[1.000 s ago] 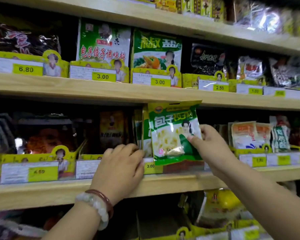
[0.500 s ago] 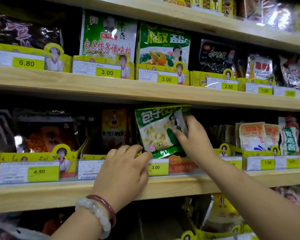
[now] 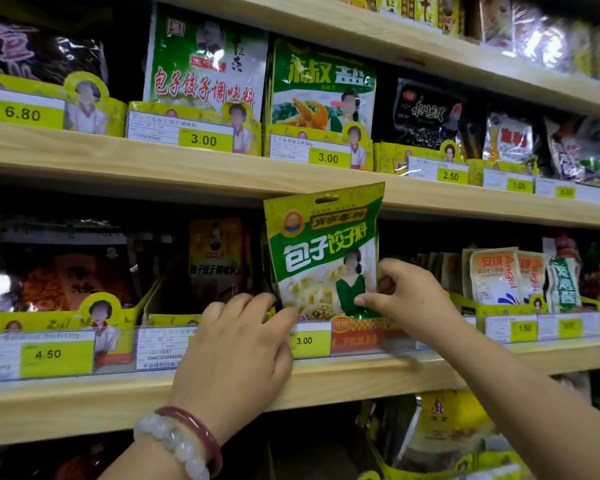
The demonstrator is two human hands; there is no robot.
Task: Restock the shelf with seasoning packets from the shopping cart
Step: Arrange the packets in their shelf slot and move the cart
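Your right hand pinches the green seasoning packet at its lower right edge; it stands upright in the middle shelf tray. Your left hand, fingers curled, rests on the tray front beside the 3.00 price tag; whether it grips, I cannot tell.

The seasoning packet is showing a yellow-green top, a dark green band with white and yellow characters, and pale dumplings below. At its seven o'clock, white bead and dark red bracelets are circling a wrist. Yellow price tags are lining pale wooden shelves.
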